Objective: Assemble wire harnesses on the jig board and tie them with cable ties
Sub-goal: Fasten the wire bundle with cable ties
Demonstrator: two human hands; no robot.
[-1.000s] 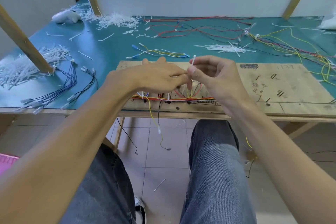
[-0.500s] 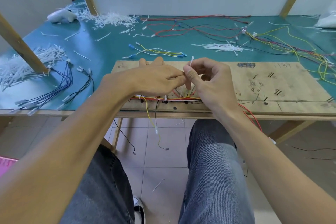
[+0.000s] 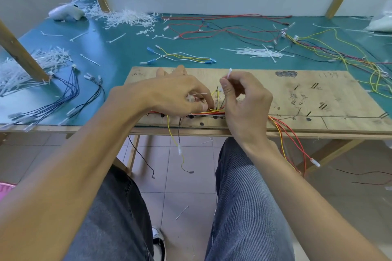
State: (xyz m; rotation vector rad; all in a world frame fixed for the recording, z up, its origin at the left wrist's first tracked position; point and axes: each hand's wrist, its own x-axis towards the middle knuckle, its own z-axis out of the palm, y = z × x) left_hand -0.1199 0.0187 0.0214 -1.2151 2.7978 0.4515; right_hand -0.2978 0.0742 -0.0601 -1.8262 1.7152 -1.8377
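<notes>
A wooden jig board (image 3: 331, 99) lies along the near edge of the teal table. A harness of red, yellow and black wires (image 3: 210, 112) runs along its front row of pegs, with ends hanging over the edge. My left hand (image 3: 169, 95) rests on the bundle, fingertips curled onto the wires with a thin white cable tie tail by the fingers. My right hand (image 3: 244, 99) pinches a white cable tie (image 3: 228, 72) between thumb and forefinger, its head pointing up above the board. The wires under both hands are partly hidden.
Loose white cable ties (image 3: 256, 53) lie behind the board, larger heaps at far left (image 3: 19, 70) and back (image 3: 127, 19). Blue and black leads (image 3: 70, 91) lie at left, red and black wires (image 3: 222, 27) at the back, yellow wires (image 3: 350, 57) at right. My knees sit below the table edge.
My hands have drawn apart: the left dropped onto the wire bundle, the right kept the tie and shifted slightly right. More red and yellow wire ends hang off the board at right.
</notes>
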